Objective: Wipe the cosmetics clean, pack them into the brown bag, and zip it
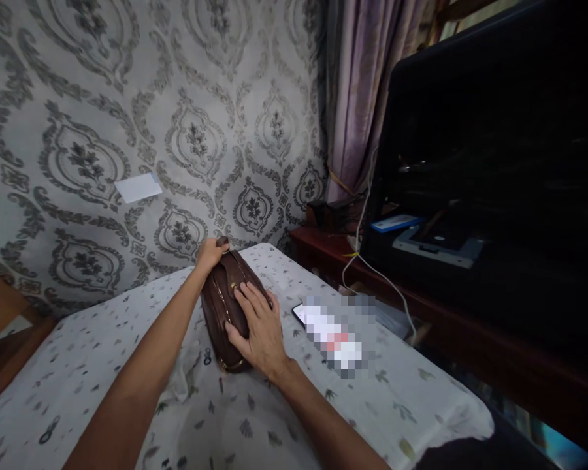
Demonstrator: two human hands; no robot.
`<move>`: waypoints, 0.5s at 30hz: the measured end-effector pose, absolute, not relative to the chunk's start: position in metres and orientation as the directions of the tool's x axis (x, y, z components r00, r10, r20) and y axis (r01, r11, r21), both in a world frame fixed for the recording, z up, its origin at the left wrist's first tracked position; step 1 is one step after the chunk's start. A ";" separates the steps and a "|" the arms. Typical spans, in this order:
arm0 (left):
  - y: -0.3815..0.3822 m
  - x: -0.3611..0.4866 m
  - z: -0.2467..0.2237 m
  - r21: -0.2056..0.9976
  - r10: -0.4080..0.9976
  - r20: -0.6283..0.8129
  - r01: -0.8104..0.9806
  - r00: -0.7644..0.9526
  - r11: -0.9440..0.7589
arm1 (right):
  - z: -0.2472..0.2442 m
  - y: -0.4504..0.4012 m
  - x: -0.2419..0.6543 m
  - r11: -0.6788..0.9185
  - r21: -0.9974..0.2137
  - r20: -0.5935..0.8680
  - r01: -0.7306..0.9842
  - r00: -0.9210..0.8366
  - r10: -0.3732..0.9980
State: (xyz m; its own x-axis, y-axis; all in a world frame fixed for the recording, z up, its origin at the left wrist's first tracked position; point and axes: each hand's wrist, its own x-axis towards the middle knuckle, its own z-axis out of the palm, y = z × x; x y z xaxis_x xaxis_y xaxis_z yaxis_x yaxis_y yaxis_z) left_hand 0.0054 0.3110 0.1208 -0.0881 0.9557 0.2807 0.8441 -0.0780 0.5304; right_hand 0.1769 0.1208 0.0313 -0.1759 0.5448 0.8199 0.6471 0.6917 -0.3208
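A dark brown leather handbag (pixel 232 277) with gold-coloured zips and a small round gold fitting lies on the patterned white cloth (pixel 245 418). At the bag's far end, my left hand (pixel 210 253) is closed on a short brown strap or tab. My right hand (pixel 261 329) rests on the bag's upper face, fingers stretched out and apart, with the thumb towards the near end. Both visible zips look closed, though my right hand covers part of the bag. To the right of that hand is a phone (pixel 298 314) with a lit, blurred-out screen.
Grey patterned wallpaper (pixel 196 59) stands behind, with a white card (pixel 138 188) on it. A large black screen (pixel 485 130) stands on a red-brown cabinet (pixel 318 251) at right. A white cable (pixel 389 279) hangs over its edge. Brown wooden furniture (pixel 14 359) borders the left.
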 end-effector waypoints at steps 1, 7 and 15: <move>0.310 0.005 0.120 0.544 0.953 0.291 0.834 -0.087 -0.090 | 0.031 0.121 0.177 0.693 -0.319 0.821 0.646 -0.177 0.543; 0.302 0.007 0.120 0.627 0.934 0.353 0.754 -0.051 -0.196 | 0.032 0.121 0.177 0.691 -0.325 0.819 0.646 -0.173 0.547; 0.291 -0.017 0.126 0.703 0.955 0.295 0.673 0.019 -0.231 | 0.031 0.122 0.177 0.691 -0.323 0.819 0.647 -0.175 0.547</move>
